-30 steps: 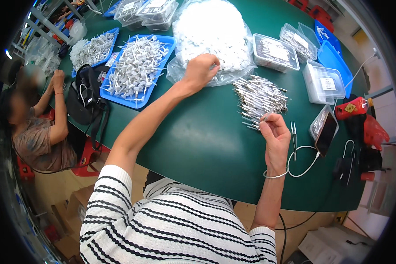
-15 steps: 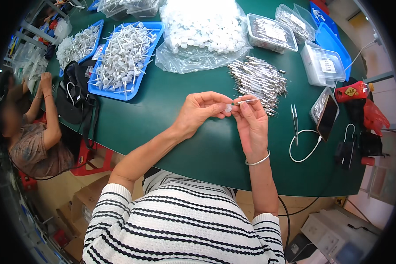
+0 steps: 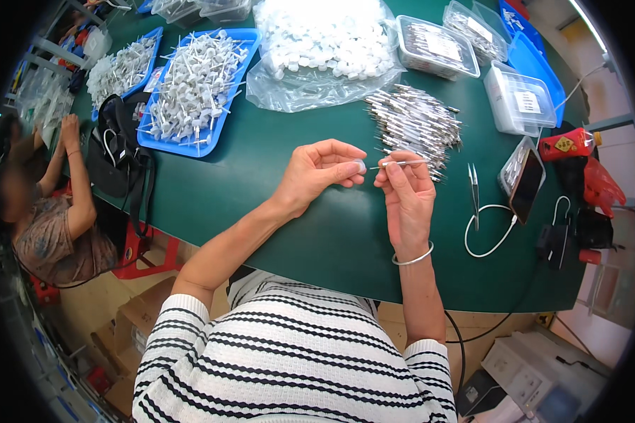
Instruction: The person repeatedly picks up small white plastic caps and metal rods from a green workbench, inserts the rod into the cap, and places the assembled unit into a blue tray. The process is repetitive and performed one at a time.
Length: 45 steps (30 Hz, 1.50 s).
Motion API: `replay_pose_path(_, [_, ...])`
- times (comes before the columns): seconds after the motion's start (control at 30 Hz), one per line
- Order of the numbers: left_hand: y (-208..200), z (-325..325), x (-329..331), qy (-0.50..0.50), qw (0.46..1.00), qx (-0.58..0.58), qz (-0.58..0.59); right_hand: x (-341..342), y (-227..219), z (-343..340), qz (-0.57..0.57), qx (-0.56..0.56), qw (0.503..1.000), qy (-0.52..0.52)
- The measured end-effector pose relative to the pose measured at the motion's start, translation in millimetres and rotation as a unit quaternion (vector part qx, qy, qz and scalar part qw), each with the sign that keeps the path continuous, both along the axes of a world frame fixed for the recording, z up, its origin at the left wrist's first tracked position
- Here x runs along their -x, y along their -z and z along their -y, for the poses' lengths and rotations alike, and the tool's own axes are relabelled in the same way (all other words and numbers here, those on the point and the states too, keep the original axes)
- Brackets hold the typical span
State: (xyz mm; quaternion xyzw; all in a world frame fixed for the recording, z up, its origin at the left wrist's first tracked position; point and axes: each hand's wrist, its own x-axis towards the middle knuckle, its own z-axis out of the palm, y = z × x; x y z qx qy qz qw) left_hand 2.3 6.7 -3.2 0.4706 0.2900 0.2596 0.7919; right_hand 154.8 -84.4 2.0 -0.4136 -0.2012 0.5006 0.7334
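My left hand pinches a small white plastic cap between thumb and fingertips. Facing it, my right hand grips a thin metal pin held nearly level, its narrow end pointing at the cap. A small gap separates pin and cap. Just beyond my right hand lies a pile of similar metal pins on the green table. Behind that, an open clear plastic bag bulges with white caps. Both hands hover over the table near its front edge.
At left, a blue tray holds capped pins, beside a black bag. To the right are tweezers, a phone with a white cable, clear boxes and a red bottle. Another person sits at far left.
My hands have drawn slightly apart, so the pin's thin end now shows in a gap beside the cap. The cap has shifted a little left, turned in my left fingers.
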Motion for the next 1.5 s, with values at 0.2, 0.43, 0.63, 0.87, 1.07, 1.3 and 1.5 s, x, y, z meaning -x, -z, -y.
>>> replay_pose_path(0.2, [2,0,0,0.003,0.999,0.031,0.021,-6,10,1,0.063,-0.029,0.998,0.004])
replay_pose_path(0.43, [7,-1,3,0.004,0.999,0.044,0.026,0,-3,4,0.134,-0.011,0.991,-0.024])
replay_pose_path(0.63, [-1,-1,2,0.026,0.997,0.074,0.028,6,1,3,0.137,-0.033,0.989,-0.039])
replay_pose_path(0.87, [2,-3,2,0.02,0.991,0.128,0.04,4,-7,4,0.207,-0.031,0.977,0.026])
replay_pose_path(1.07, [4,-2,2,0.023,0.989,0.138,0.047,7,-6,6,0.258,-0.027,0.965,0.04])
replay_pose_path(1.3, [3,-1,0,0.021,0.988,0.144,0.044,8,-8,6,0.294,-0.029,0.954,0.051])
replay_pose_path(1.5, [2,0,0,0.022,0.988,0.15,0.044,8,-6,6,0.311,-0.022,0.949,0.053])
